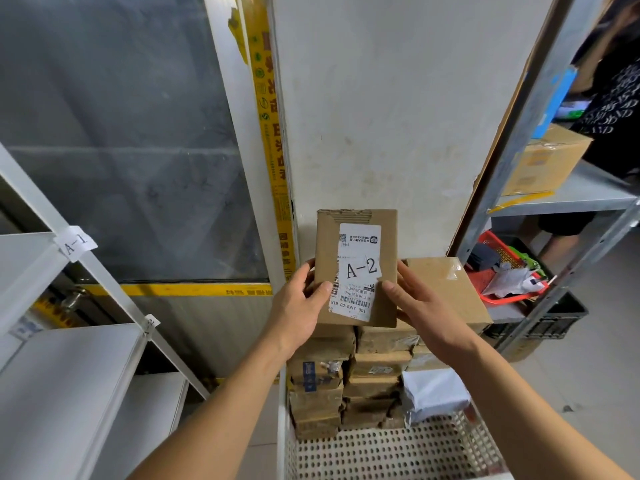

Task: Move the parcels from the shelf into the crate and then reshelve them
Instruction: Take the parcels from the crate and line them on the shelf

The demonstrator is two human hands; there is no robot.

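Note:
I hold a flat brown cardboard parcel [356, 265] upright in front of me, its white label marked "A-2" facing me. My left hand [298, 306] grips its left edge and my right hand [415, 306] grips its right edge. Below it stands a white perforated crate [391, 452] with several brown parcels [349, 375] stacked at its far end, one larger box [446, 289] on top and a white poly bag [433, 393] beside them. On the left is a white shelf [52, 375] with tags "A-1" [76, 242] and "A-2" [150, 323]; its visible boards are bare.
A grey metal rack [571, 199] on the right carries a cardboard box [547, 161]; a red basket [502, 271] of odds and ends sits over a black crate [554, 320] below. Part of a person in dark clothes [616, 98] stands behind it. A white pillar [381, 116] rises straight ahead.

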